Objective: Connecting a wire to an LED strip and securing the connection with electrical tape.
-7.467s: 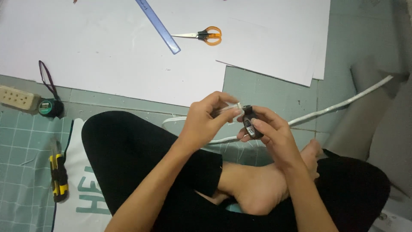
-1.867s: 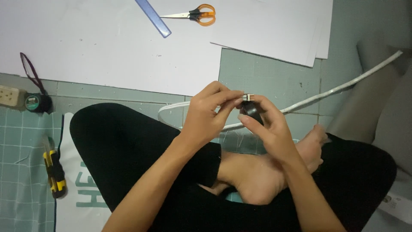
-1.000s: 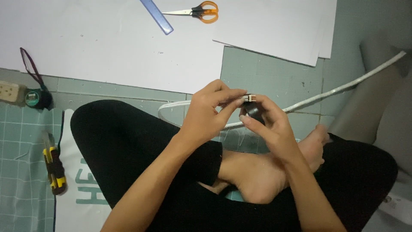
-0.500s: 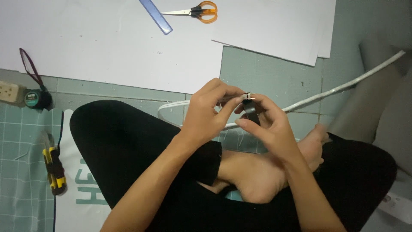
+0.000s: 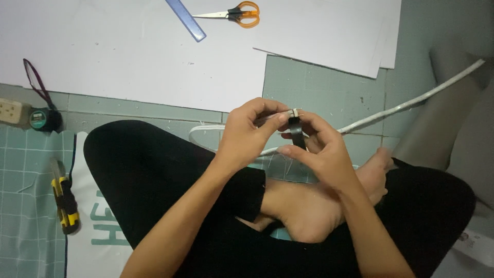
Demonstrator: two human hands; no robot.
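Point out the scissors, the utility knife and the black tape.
scissors [image 5: 242, 11]: head view, orange handles.
utility knife [image 5: 66, 203]: head view, yellow-and-black body.
black tape [image 5: 296, 135]: head view, strip between both hands' fingers.

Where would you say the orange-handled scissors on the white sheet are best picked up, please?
Take the scissors by the orange loops at their right end, coming from the right. They lie flat and closed on the white sheet with the blades pointing left toward the blue ruler, so the handle end is likely safer and stands free of the ruler.
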